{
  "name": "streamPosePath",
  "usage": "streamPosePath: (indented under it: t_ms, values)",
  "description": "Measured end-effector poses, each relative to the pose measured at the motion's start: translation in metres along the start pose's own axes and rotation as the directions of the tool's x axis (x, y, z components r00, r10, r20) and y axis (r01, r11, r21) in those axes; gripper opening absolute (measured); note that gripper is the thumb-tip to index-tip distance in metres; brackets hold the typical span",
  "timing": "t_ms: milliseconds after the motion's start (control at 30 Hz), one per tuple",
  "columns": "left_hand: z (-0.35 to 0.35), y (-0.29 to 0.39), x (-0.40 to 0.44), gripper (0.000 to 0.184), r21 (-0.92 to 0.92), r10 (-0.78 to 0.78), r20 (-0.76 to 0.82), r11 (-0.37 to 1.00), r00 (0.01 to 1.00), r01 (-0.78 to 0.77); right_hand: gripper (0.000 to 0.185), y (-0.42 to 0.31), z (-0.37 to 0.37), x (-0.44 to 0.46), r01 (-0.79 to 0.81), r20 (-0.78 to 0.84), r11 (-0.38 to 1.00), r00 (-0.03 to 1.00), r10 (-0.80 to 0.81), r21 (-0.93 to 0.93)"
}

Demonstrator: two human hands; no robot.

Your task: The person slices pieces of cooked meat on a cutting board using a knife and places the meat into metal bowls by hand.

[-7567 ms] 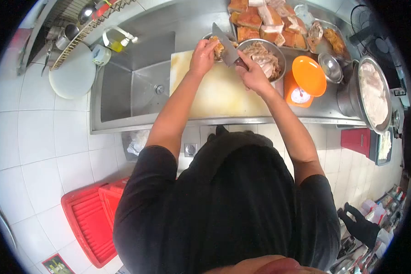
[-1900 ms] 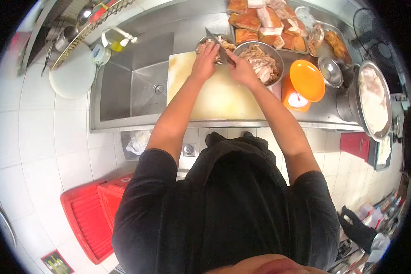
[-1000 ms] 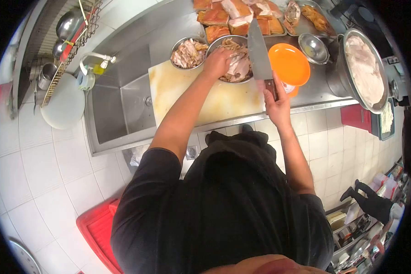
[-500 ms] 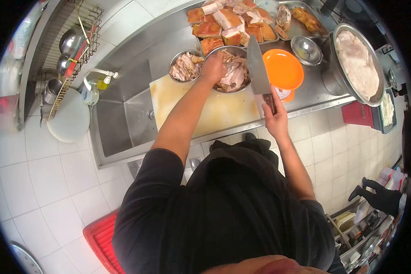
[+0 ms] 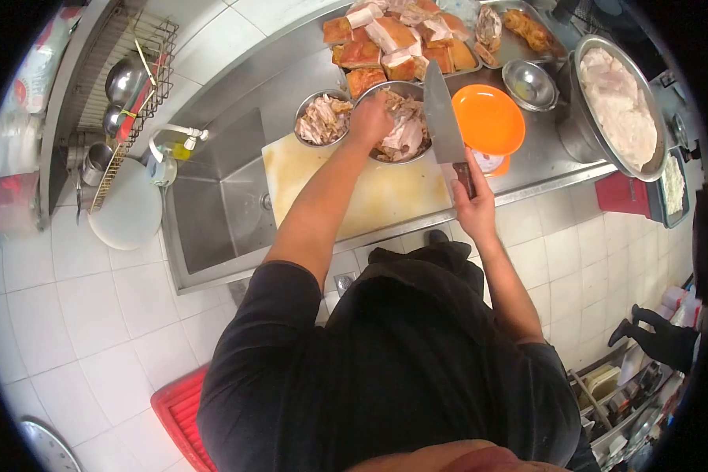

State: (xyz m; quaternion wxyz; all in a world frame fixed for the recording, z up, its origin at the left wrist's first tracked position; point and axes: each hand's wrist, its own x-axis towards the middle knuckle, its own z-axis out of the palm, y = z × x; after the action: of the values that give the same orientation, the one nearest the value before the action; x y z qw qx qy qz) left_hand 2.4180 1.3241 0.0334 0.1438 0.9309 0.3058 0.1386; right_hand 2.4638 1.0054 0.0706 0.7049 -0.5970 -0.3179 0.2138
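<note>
My left hand [image 5: 370, 122] reaches into the left side of a steel bowl [image 5: 405, 161] of cut meat [image 5: 406, 132]. Its fingers are curled down into the bowl, and whatever they grip is hidden. My right hand [image 5: 474, 203] is wrapped round the brown handle of a cleaver [image 5: 446, 118]. The wide blade points away from me, over the bowl's right edge and beside an orange plate [image 5: 489, 119]. A smaller bowl of meat pieces [image 5: 323, 119] stands left of my left hand. Below both bowls lies a stained cutting board [image 5: 346, 193].
Browned slabs of meat [image 5: 391, 39] are piled at the back. A steel bowl [image 5: 529, 85] and a large pot of pale meat [image 5: 615, 106] stand to the right. The sink [image 5: 220, 189] is left of the board. Behind me is a red crate [image 5: 182, 413]; another person's legs [image 5: 654, 334] show far right.
The view has shifted slightly, moving the scene a little right and down. Both hands keep nearly the same pose, the left in the bowl and the right on the cleaver.
</note>
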Motion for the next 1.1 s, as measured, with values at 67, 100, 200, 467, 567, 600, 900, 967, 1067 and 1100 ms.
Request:
streamPosePath:
  t_ms: [67,100,200,467,567,600,900,967,1067,1100]
  values:
    - [-0.007,0.0,0.0,0.038,-0.052,-0.071,-0.062,0.996,0.996,0.068,0.068,0.0,-0.003,-0.005,-0.03,0.005,1.0,1.0,0.03,0.002]
    - [-0.011,0.0,0.0,0.038,-0.081,-0.107,-0.092,0.992,0.99,0.099,0.068,-0.003,-0.007,-0.006,-0.069,0.022,0.998,0.997,0.068,0.002]
    - [-0.02,-0.004,0.0,0.042,-0.194,-0.17,-0.092,0.969,0.981,0.15,0.069,0.0,-0.017,-0.008,-0.091,0.031,0.996,0.995,0.091,0.016]
    - [-0.059,-0.037,-0.016,0.043,-0.765,-0.285,0.087,0.595,0.954,0.247,0.067,0.001,-0.017,0.0,-0.077,0.019,0.996,0.997,0.076,0.041]
    - [-0.083,-0.049,-0.064,0.039,-0.779,-0.257,0.248,0.52,0.934,0.35,0.064,-0.001,-0.01,0.001,-0.077,0.076,0.997,0.994,0.077,0.001]
    - [-0.087,-0.059,-0.085,0.039,-0.762,-0.248,0.313,0.51,0.917,0.399,0.063,-0.002,-0.004,0.001,-0.066,0.119,0.998,0.991,0.065,0.004]
    - [-0.029,-0.145,-0.229,0.031,-0.443,-0.359,0.284,0.773,0.889,0.454,0.058,0.025,0.083,0.009,0.161,0.522,0.907,0.85,0.072,-0.388]
    - [-0.022,-0.139,-0.24,0.029,-0.35,-0.406,0.083,0.843,0.91,0.408,0.059,0.023,0.102,0.011,0.161,0.573,0.845,0.796,0.194,-0.51]
    - [-0.032,-0.114,-0.255,0.024,-0.326,-0.438,-0.108,0.864,0.892,0.385,0.058,0.03,0.13,0.016,0.342,0.642,0.823,0.766,0.036,-0.454]
    - [-0.031,-0.108,-0.263,0.023,-0.342,-0.444,-0.132,0.86,0.886,0.38,0.059,0.027,0.138,0.016,0.372,0.653,0.826,0.757,-0.007,-0.423]
